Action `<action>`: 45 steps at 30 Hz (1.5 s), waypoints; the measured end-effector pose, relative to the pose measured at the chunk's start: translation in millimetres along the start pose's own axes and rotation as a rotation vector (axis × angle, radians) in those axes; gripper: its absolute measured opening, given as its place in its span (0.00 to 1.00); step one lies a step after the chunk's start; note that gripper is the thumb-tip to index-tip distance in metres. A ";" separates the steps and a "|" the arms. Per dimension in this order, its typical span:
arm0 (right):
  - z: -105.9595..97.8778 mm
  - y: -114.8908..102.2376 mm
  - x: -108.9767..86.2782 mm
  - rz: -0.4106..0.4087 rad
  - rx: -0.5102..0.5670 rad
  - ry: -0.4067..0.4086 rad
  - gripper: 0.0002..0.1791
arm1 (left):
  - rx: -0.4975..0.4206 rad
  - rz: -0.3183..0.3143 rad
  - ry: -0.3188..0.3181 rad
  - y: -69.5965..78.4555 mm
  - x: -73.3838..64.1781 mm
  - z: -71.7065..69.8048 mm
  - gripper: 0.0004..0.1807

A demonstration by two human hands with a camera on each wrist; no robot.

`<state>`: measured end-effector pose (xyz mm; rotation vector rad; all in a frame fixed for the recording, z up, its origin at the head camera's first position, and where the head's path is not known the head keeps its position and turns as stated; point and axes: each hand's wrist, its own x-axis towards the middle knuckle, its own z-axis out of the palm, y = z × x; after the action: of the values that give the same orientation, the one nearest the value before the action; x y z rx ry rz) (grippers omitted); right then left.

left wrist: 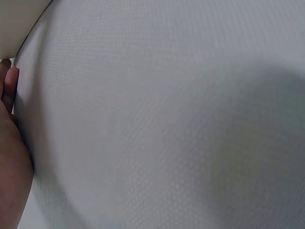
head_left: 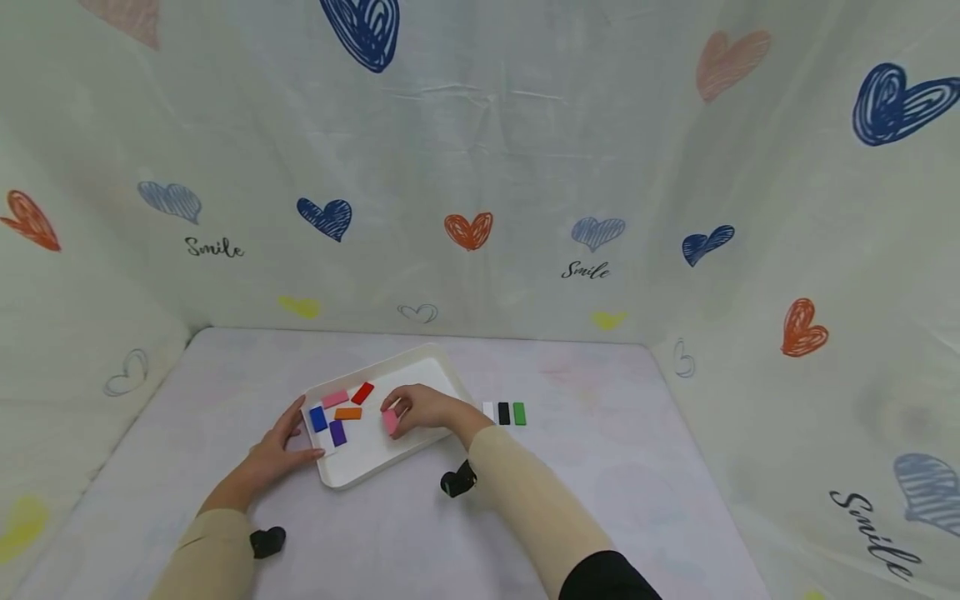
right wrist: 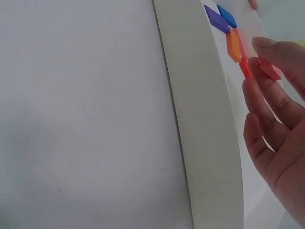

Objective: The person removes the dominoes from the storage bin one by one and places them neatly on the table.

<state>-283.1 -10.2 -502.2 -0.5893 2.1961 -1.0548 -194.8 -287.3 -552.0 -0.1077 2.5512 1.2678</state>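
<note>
Over a white tray (head_left: 367,458), the right hand (head_left: 423,408) pinches a pink block (head_left: 391,422) between thumb and fingers; the left hand (head_left: 270,457) touches the tray's left end, thumb and fingers spread. Inside, near that end, lie a blue block (head_left: 318,418), purple block (head_left: 337,432), orange block (head_left: 348,413), red block (head_left: 363,393) and second pink block (head_left: 335,399); just right of the tray, a white block (head_left: 488,411), black block (head_left: 504,414) and green block (head_left: 520,414) form a row.
</note>
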 end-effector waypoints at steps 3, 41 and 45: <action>-7.7 0.4 -4.3 -0.020 0.000 0.007 0.22 | 0.005 -0.002 0.001 0.4 -1.6 -0.9 0.66; -77.0 80.9 -87.5 0.010 0.214 0.272 0.27 | 0.000 0.007 0.030 -1.7 0.9 1.9 0.65; -82.3 93.2 -97.9 0.022 0.228 0.303 0.27 | 0.002 0.009 0.028 -0.5 0.8 2.5 0.65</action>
<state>-282.9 148.1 -503.9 -0.3184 2.2838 -1.4368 -195.0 -285.6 -554.1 -0.1145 2.5797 1.2759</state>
